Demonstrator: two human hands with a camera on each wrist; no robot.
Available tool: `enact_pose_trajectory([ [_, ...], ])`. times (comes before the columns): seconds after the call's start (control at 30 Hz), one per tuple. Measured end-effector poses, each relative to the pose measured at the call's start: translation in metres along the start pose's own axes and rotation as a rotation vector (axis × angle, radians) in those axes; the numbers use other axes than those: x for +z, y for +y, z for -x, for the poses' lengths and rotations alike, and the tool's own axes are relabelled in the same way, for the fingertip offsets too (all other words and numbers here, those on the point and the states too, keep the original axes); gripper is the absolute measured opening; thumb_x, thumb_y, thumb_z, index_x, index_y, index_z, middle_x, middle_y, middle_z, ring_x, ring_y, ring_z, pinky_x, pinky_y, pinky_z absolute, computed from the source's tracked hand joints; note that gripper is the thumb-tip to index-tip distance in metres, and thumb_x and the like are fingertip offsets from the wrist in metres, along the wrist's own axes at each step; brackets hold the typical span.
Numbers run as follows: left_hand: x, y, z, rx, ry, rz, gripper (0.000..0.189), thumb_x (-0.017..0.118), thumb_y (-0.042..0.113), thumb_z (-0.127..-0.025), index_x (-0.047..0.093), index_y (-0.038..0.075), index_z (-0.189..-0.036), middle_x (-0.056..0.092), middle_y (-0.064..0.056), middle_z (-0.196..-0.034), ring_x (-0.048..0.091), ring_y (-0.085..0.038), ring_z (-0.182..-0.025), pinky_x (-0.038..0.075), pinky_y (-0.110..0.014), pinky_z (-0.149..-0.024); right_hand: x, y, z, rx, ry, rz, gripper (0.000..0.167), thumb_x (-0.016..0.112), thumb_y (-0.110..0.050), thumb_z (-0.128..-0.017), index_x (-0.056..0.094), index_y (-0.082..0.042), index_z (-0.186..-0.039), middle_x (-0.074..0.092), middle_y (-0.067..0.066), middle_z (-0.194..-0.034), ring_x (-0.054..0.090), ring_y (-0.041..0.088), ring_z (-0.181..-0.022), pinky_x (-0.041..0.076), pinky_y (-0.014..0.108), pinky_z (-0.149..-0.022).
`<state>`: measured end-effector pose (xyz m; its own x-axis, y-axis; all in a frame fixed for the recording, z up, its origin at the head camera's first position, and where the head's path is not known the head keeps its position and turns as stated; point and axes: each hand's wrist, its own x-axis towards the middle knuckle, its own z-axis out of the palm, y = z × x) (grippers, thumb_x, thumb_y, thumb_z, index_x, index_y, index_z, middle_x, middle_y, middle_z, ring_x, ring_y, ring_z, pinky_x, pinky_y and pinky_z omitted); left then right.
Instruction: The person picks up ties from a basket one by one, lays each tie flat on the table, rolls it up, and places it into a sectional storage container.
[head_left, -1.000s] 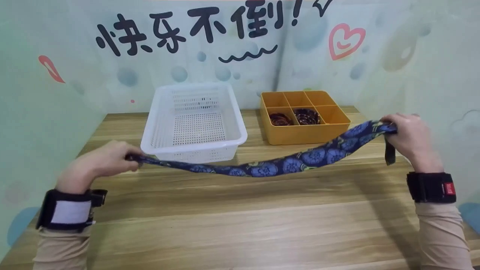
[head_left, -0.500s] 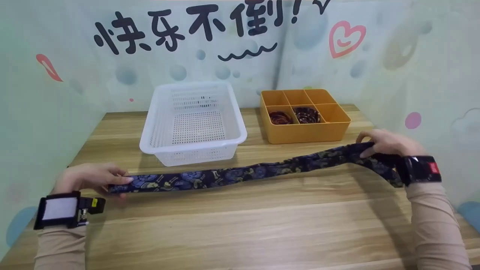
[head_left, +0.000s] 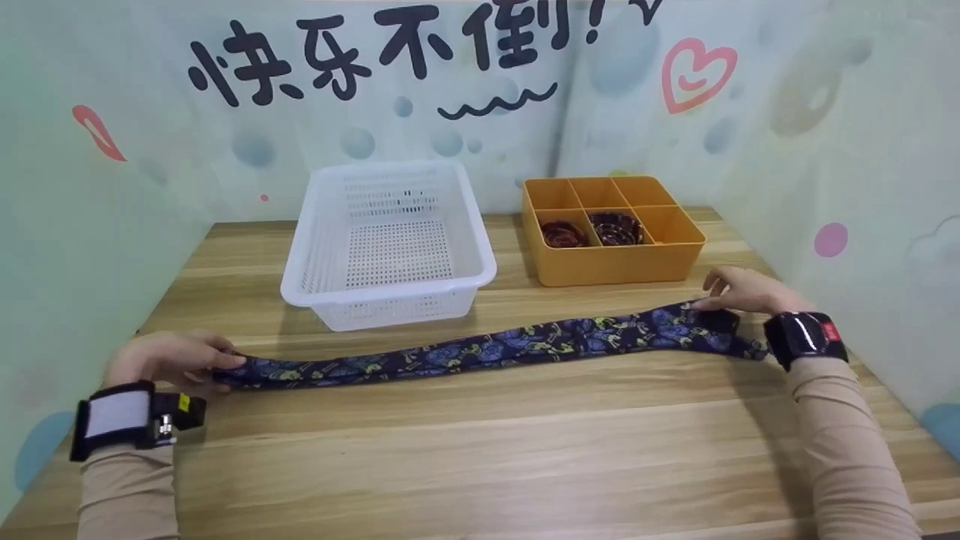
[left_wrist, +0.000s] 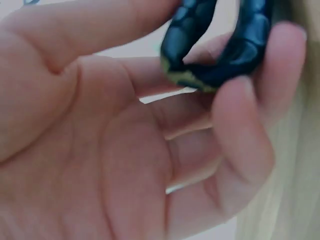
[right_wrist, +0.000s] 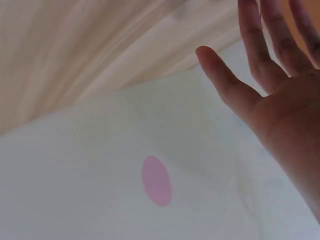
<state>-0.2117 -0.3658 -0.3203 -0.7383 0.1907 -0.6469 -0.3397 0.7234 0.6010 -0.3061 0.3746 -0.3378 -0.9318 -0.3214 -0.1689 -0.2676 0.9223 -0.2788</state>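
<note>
A navy necktie (head_left: pixel 480 351) with blue flowers and yellow-green marks stretches across the wooden table in the head view. My left hand (head_left: pixel 176 356) holds its left end, and in the left wrist view the tie's bent end (left_wrist: pixel 200 75) curves between the fingers. At the other end, my right hand (head_left: pixel 746 289) is over the tie, thumb close to the cloth. Its fingers are spread apart in the right wrist view, where no cloth shows between them. Part of the tie's right end folds back beside the right wrist.
A white perforated basket (head_left: pixel 390 292) stands behind the tie at left. To its right is a yellow divided box (head_left: pixel 615 266); two front compartments hold dark patterned rolls (head_left: pixel 616 229). Printed curtains (head_left: pixel 480 135) border the table (head_left: pixel 480 465) at the back and sides.
The tie has come down from the air onto the table and lies flatter. Both hands have lowered; the right hand has moved left and its fingers have spread.
</note>
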Motion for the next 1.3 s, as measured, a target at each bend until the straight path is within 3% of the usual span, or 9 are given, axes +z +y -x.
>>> enact_pose_trajectory([
  [0.13, -0.006, -0.008, 0.001, 0.024, -0.002, 0.02, 0.067, 0.05, 0.025, -0.097, 0.018, -0.017, -0.14, 0.049, -0.015, -0.112, 0.062, -0.01, -0.089, 0.054, -0.027, -0.08, -0.001, 0.006, 0.018, 0.093, -0.128, -0.072, 0.052, 0.067, -0.044, -0.084, 0.059, 0.004, -0.102, 0.065, 0.018, -0.097, 0.061, 0.029, -0.089, 0.051, 0.048, -0.079],
  [0.27, -0.007, -0.009, -0.001, 0.008, -0.023, 0.02, 0.057, 0.054, 0.025, -0.096, 0.035, -0.016, -0.13, 0.053, -0.008, -0.102, 0.062, -0.009, -0.084, 0.055, -0.026, -0.077, -0.004, 0.005, 0.031, 0.165, -0.323, -0.116, 0.049, 0.069, -0.044, -0.082, 0.061, 0.002, -0.098, 0.064, 0.009, -0.092, 0.059, 0.019, -0.084, 0.054, 0.037, -0.074],
  [0.4, -0.007, -0.006, -0.005, 0.012, -0.04, -0.018, 0.038, 0.061, 0.019, -0.091, 0.045, -0.01, -0.11, 0.057, -0.011, -0.099, 0.062, -0.009, -0.079, 0.056, -0.023, -0.074, -0.005, 0.004, 0.037, 0.158, -0.392, -0.117, 0.041, 0.068, -0.042, -0.082, 0.064, -0.002, -0.093, 0.062, 0.0, -0.086, 0.055, 0.014, -0.08, 0.051, 0.03, -0.07],
  [0.57, -0.008, -0.006, -0.006, 0.034, -0.014, -0.018, 0.048, 0.062, 0.012, -0.089, 0.038, -0.017, -0.118, 0.052, -0.024, -0.108, 0.064, -0.011, -0.081, 0.056, -0.023, -0.077, -0.005, 0.0, 0.047, 0.183, -0.446, -0.177, 0.034, 0.073, -0.032, -0.079, 0.062, -0.001, -0.089, 0.057, -0.002, -0.086, 0.049, 0.012, -0.076, 0.045, 0.024, -0.064],
  [0.73, -0.01, -0.007, -0.004, 0.047, 0.03, -0.03, 0.058, 0.061, 0.013, -0.09, 0.031, -0.019, -0.128, 0.046, -0.033, -0.116, 0.065, -0.013, -0.084, 0.057, -0.025, -0.079, -0.001, 0.004, 0.051, 0.097, -0.397, -0.183, 0.026, 0.073, -0.021, -0.078, 0.061, 0.001, -0.082, 0.054, -0.01, -0.071, 0.045, 0.004, -0.061, 0.037, 0.017, -0.055],
  [0.83, -0.012, -0.009, -0.003, 0.059, 0.083, -0.074, 0.057, 0.061, 0.014, -0.09, 0.033, -0.019, -0.128, 0.044, -0.035, -0.119, 0.063, -0.018, -0.091, 0.057, -0.028, -0.08, -0.003, 0.006, 0.051, 0.05, -0.282, -0.226, 0.024, 0.071, -0.021, -0.081, 0.061, 0.001, -0.083, 0.057, -0.009, -0.071, 0.05, 0.003, -0.065, 0.04, 0.019, -0.062],
  [0.97, -0.013, -0.01, -0.004, 0.082, 0.142, -0.141, 0.056, 0.062, 0.016, -0.09, 0.038, -0.017, -0.127, 0.043, -0.037, -0.121, 0.058, -0.03, -0.101, 0.056, -0.033, -0.082, -0.006, 0.004, 0.045, 0.057, -0.157, -0.255, 0.025, 0.068, -0.024, -0.085, 0.061, 0.0, -0.087, 0.062, -0.005, -0.08, 0.054, 0.007, -0.075, 0.043, 0.022, -0.069],
  [1.17, -0.014, -0.011, -0.008, 0.135, 0.214, -0.242, 0.045, 0.062, 0.013, -0.088, 0.048, -0.016, -0.118, 0.055, -0.032, -0.113, 0.056, -0.036, -0.102, 0.049, -0.036, -0.084, 0.003, -0.001, 0.025, 0.086, -0.148, -0.211, 0.025, 0.066, -0.025, -0.086, 0.061, -0.001, -0.085, 0.059, -0.004, -0.078, 0.052, 0.008, -0.074, 0.042, 0.022, -0.067],
  [1.3, -0.015, -0.014, -0.008, 0.165, 0.236, -0.26, 0.041, 0.062, 0.01, -0.087, 0.049, -0.017, -0.116, 0.06, -0.029, -0.107, 0.059, -0.027, -0.094, 0.047, -0.031, -0.081, 0.005, -0.006, 0.018, 0.082, -0.172, -0.2, 0.024, 0.067, -0.023, -0.084, 0.059, -0.002, -0.082, 0.056, -0.004, -0.075, 0.05, 0.011, -0.072, 0.04, 0.023, -0.065],
])
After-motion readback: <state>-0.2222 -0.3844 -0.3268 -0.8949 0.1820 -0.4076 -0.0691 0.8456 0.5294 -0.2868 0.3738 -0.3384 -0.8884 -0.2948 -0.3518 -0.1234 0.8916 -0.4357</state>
